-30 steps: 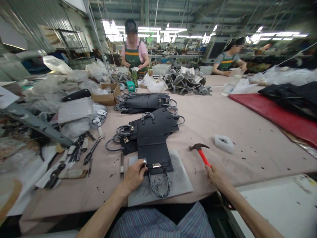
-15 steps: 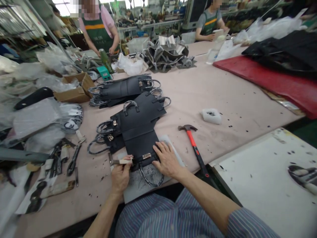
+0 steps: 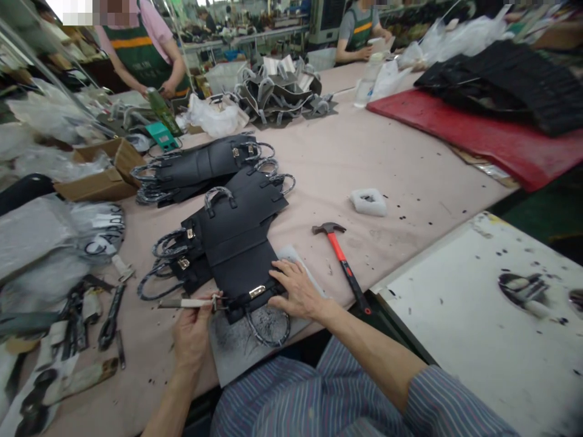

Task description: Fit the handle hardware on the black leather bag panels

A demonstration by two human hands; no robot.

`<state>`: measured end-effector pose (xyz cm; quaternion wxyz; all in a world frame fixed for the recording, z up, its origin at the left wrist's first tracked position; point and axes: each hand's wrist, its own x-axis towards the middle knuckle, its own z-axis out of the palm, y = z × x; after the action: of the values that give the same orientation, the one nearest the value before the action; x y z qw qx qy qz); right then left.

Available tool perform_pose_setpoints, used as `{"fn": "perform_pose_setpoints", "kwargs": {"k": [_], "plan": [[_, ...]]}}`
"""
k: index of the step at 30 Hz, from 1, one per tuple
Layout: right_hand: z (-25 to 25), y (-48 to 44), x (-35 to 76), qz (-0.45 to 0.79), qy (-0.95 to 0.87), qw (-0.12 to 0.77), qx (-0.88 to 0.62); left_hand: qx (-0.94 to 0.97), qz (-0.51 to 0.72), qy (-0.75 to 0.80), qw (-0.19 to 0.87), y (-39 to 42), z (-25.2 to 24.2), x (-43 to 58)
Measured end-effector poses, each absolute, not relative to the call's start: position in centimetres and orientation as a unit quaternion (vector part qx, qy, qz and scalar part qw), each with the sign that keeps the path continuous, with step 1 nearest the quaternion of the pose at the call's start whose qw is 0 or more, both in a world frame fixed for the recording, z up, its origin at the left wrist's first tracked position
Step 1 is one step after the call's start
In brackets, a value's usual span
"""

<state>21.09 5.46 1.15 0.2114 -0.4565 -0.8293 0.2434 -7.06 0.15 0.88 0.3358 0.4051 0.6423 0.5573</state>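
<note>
My left hand (image 3: 194, 331) pinches a hand punch (image 3: 189, 302) with a pale wrapped middle and a pronged metal end. The prongs are at the left edge of a black bag panel (image 3: 241, 264), close to its strap end; whether they touch it I cannot tell. With fingers spread, my right hand (image 3: 298, 291) lies flat on the panel's right edge. Between the hands sits a gold-coloured metal clasp (image 3: 257, 292). A wrapped loop handle (image 3: 268, 340) hangs from the panel onto a grey, scuffed board (image 3: 228, 358) underneath.
Right of the panel lies a claw hammer (image 3: 339, 255); beyond it is a white foam block (image 3: 368, 203). Several hand tools (image 3: 109, 318) are spread at left. More black bag panels (image 3: 200, 164) are stacked behind. Two people in aprons (image 3: 141, 54) stand across the table.
The view has swung right, so things sit further left. My left hand has drawn slightly left of the panel, and the punch now lies more level. My right hand stays on the panel.
</note>
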Motion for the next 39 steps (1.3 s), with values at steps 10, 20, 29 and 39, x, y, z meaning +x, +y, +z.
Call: {"fn": "perform_pose_setpoints", "kwargs": {"k": [10,20,29,39], "plan": [[-0.5,6.1,24.4,0.251,-0.796,0.303,-0.46,0.535,0.489,0.589,0.358,3.7,2.5,2.1],[0.2,6.3,24.6,0.275,-0.794,0.289,-0.458,0.586,0.463,0.572,0.339,4.6,1.1,2.9],[0.1,6.4,24.7,0.3,-0.788,0.288,-0.455,0.57,0.461,0.59,0.338,4.3,1.3,2.9],[-0.4,6.6,24.8,0.297,-0.795,0.3,-0.436,0.529,0.478,0.619,0.33,4.1,1.2,2.7]]}}
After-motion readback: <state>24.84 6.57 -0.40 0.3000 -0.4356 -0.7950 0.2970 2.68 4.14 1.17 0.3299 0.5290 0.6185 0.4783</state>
